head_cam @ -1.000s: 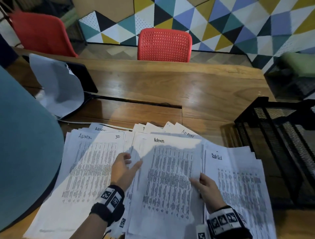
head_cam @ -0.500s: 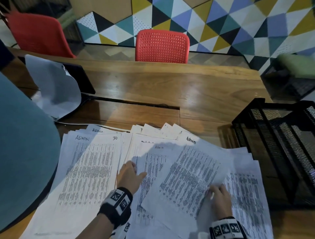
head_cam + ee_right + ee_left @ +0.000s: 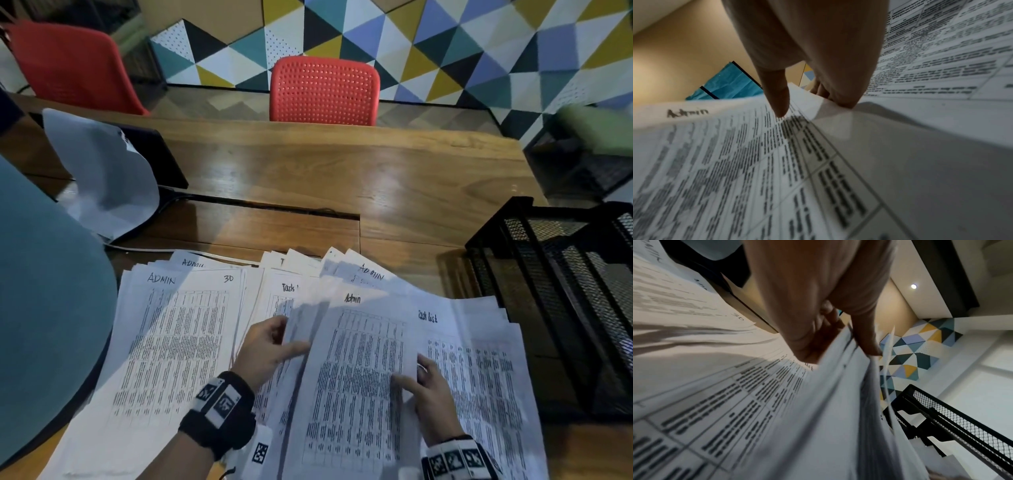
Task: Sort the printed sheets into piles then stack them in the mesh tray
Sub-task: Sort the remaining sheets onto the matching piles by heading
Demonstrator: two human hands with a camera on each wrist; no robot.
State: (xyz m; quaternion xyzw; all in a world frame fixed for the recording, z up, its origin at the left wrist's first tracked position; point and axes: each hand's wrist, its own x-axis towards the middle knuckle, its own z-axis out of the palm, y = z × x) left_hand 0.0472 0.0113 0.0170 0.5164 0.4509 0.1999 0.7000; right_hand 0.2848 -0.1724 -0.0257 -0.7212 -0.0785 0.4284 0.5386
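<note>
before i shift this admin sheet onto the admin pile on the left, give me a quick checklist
1. Sheet label reads Admin: ok.
2. Right hand pinches its right edge, thumb on top: ok.
3. Left hand pinches the left edge: ok.
4. Only one sheet lifted: cannot tell; several edges fan at the left hand.
5. ADMIN pile on the left, top uncovered: ok.
6. Task list sheet left lying on the table: ok.

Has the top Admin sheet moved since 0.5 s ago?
Yes. The Admin sheet, rotated clockwise then and covering the Task list sheet, now lies nearly square, back left toward the ADMIN 30 pile.
</note>
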